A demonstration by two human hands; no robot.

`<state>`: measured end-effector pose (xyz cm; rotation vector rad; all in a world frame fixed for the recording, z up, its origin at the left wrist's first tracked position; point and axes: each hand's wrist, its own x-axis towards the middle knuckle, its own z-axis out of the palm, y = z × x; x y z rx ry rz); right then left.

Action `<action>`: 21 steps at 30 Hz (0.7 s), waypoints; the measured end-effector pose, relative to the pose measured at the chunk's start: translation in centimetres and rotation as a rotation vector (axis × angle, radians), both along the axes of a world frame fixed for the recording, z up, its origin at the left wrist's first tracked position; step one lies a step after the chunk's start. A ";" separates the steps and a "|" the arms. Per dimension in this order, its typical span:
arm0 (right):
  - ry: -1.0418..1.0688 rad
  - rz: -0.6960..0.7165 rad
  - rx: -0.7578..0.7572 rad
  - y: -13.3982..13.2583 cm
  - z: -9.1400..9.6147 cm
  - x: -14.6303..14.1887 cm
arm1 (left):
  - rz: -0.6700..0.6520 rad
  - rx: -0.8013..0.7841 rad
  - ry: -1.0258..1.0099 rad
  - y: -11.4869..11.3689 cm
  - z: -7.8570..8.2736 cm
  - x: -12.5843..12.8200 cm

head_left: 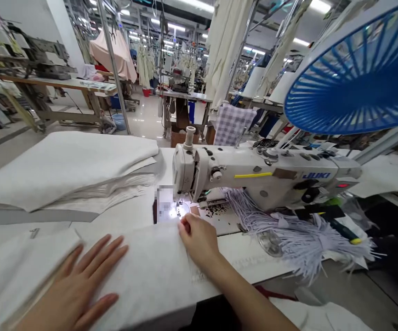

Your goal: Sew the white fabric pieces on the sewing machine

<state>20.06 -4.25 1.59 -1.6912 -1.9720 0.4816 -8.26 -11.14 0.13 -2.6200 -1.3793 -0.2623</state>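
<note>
**Lot at the needle: white cloth under two bare hands, lockstitch station**

Item, a white cloth (144, 271): lies flat on the white desk (243, 255), running from the person toward the needle, its far edge just short of the presser foot (178, 209). The step in hand looks like guiding this cloth at the machine.

Item, left hand (82, 280): spread flat on the cloth, fingers apart, pressing rather than gripping.

Item, right hand (199, 239): lying on the cloth close to the needle, fingertips drawn together at its edge; whether they pinch it, I cannot tell.

Item, a Juki sewing machine (264, 174): cream-white head standing over the desk, directly ahead of the right hand. A blurred patch hides part of the area by the needle.

Item, a folded stack of white fabric (61, 170): on the desk to the left, well clear of the hands.

Item, a bundle of white cords (305, 243): fanned across the desk to the right, beneath the machine's head, and nearest obstruction on that side.

Also noted: a blue fan (354, 73) at upper right, and a checked cloth (233, 124) hanging beyond the machine.
</note>
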 end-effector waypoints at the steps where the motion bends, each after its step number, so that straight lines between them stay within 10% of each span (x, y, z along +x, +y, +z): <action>1: 0.020 0.024 0.008 -0.1 0.0 -0.4 | 0.029 -0.037 -0.023 -0.2 0.4 0.1; 8: 0.299 0.034 -0.041 -0.7 0.1 -0.6 | 0.092 -0.668 -0.530 8.4 5.4 8.7; 17: 0.653 0.013 -0.131 -1.1 -0.4 -0.4 | 0.070 -0.933 -0.705 11.2 3.4 11.7; 21: 0.482 0.073 0.000 -1.5 -0.9 -0.8 | 0.070 -1.006 -0.785 11.4 3.7 11.4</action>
